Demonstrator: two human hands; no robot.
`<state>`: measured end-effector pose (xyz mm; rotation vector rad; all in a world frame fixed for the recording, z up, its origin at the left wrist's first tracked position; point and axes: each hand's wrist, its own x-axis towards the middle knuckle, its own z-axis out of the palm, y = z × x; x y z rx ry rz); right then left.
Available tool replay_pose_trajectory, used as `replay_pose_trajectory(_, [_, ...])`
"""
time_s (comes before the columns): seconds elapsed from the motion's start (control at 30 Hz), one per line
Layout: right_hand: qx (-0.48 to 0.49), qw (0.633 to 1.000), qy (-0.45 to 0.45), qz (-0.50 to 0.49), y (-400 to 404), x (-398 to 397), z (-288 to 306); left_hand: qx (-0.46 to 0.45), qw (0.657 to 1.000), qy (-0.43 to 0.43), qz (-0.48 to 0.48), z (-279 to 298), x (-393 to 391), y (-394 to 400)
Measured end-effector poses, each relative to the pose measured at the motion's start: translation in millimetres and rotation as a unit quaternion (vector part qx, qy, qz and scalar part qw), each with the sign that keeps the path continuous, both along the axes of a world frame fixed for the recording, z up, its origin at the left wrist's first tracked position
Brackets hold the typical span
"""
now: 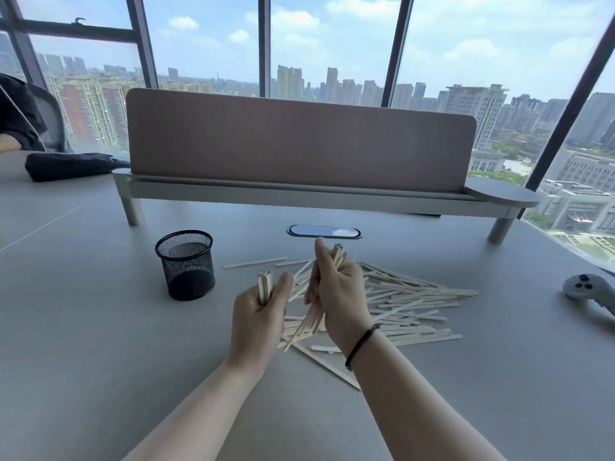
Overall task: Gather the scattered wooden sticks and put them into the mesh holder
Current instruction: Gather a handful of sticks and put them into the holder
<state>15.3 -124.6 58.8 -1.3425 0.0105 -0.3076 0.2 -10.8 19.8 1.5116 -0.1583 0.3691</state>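
A black mesh holder (pixel 185 264) stands upright on the grey table, left of my hands, and looks empty inside. Pale wooden sticks (pixel 416 299) lie scattered in a loose pile to the right and under my hands. My left hand (pixel 258 316) is closed around a small upright bundle of sticks, just right of the holder. My right hand (pixel 337 289) grips a larger bundle that slants down to the left, its lower ends over the pile. Both hands hover above the table, close together.
A grey game controller (pixel 589 289) lies at the right edge. A low shelf with a brown divider panel (pixel 299 141) spans the back, an oval cable port (pixel 323 231) in front of it. A dark cloth (pixel 70 164) sits at far left.
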Motion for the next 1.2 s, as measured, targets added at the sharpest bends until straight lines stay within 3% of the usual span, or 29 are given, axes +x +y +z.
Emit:
replay_pose_trajectory(0.23, [-0.065, 0.998, 0.000, 0.022, 7.8, 3.9, -5.0, -0.028, 0.999, 0.024, 0.028, 0.1, 6.3, 5.4])
replay_pose_trajectory(0.5, [-0.099, 0.995, 0.013, 0.020, 17.3, -5.3, -30.6, 0.005, 1.000, 0.011, 0.028, -2.8, 4.2, 2.4])
replay_pose_trajectory(0.73, [-0.085, 0.996, 0.029, 0.031, 23.1, 10.0, -7.9, -0.084, 0.992, 0.090, 0.030, 2.9, 13.9, 9.5])
replay_pose_trajectory(0.87, [-0.028, 0.994, 0.064, 0.082, 50.3, 25.8, 0.2, -0.177, 0.977, 0.116, 0.025, 18.7, 24.3, 22.3])
replay_pose_trajectory(1.0, [0.055, 0.989, 0.077, 0.112, 86.7, 47.2, 25.7, -0.214, 0.971, 0.074, 0.071, 60.7, 46.8, 56.1])
replay_pose_trajectory(1.2, [0.110, 0.989, 0.028, 0.100, 137.5, 88.3, 74.5, -0.155, 0.974, 0.011, 0.164, 112.2, 103.8, 117.3])
